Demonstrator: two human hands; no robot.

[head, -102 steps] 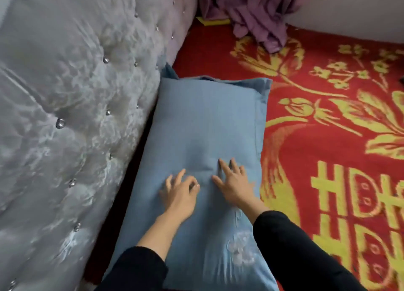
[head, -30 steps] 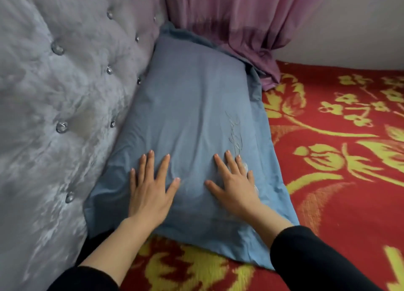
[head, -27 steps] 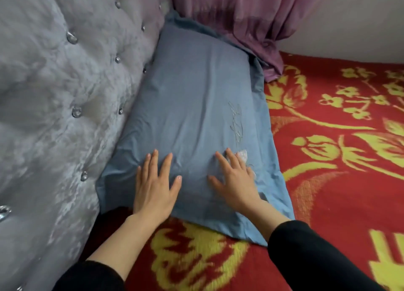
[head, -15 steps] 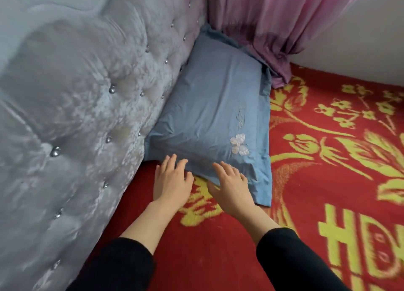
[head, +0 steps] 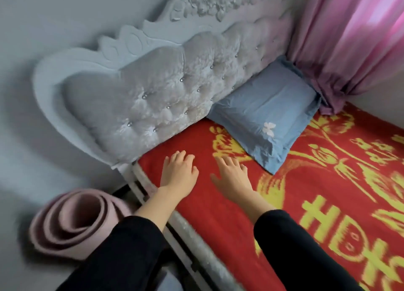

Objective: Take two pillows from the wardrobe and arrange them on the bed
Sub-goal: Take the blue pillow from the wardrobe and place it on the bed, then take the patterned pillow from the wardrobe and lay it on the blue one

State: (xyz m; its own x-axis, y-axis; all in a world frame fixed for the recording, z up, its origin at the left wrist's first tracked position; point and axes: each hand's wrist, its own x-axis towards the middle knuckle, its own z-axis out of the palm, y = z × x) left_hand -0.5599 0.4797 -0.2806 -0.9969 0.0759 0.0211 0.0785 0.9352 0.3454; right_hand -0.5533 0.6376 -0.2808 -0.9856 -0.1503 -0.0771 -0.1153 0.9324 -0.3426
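Pillow [head: 265,118] down at one o'clock on the bed [head: 328,203], back edge against the tufted headboard [head: 166,98], far end tucked under the pink curtain [head: 349,50]. Left hand [head: 178,172] and right hand [head: 232,177] over the red blanket at the near corner, fingers loosely spread, clamped on nothing, clear of the blue fabric. Only one pillow in sight (second, by the look of it, yet to come from the wardrobe). Best plan: leave the free strip along the headboard at eleven o'clock for it, set it flush beside the first, butterfly [head: 268,128] sides matching, then press flat with open palms. Mind the rolled mat [head: 72,223] on the floor at eight o'clock when stepping away.
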